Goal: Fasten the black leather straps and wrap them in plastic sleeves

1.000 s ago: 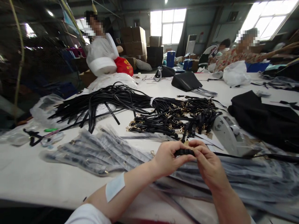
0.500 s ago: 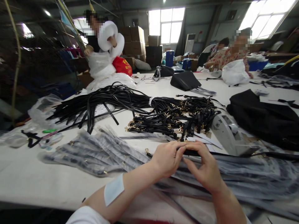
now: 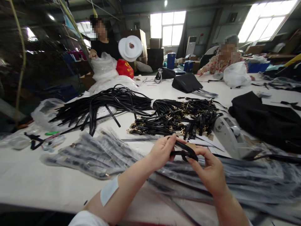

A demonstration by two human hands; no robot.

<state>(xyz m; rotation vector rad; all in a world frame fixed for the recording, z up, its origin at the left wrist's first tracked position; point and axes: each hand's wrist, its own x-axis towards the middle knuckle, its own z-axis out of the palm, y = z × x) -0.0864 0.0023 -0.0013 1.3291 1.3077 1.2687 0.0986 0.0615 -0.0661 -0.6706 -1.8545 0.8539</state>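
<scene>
A looped black strap point(image 3: 185, 150) is held between my two hands above the table. My left hand point(image 3: 162, 151) pinches its left side, fingers closed. My right hand point(image 3: 209, 168) grips the loop's right end between thumb and fingers. Just beyond lies a heap of black straps with gold clasps point(image 3: 169, 122), their long tails point(image 3: 113, 97) bundled by a white tie. Straps in clear plastic sleeves point(image 3: 98, 153) are spread to the left, and more sleeved straps point(image 3: 258, 175) lie under and right of my hands.
A grey tape dispenser point(image 3: 227, 138) stands right of the heap beside white paper slips point(image 3: 210, 142). Black fabric point(image 3: 265, 119) lies at the right; a black bag point(image 3: 187, 82) sits farther back. Two people point(image 3: 105, 44) point(image 3: 225, 59) are across the white table point(image 3: 25, 179).
My hands have moved slightly apart, and the strap now shows as a loop between them. The person at the far left has shifted the white rolls right; the person at right leans left.
</scene>
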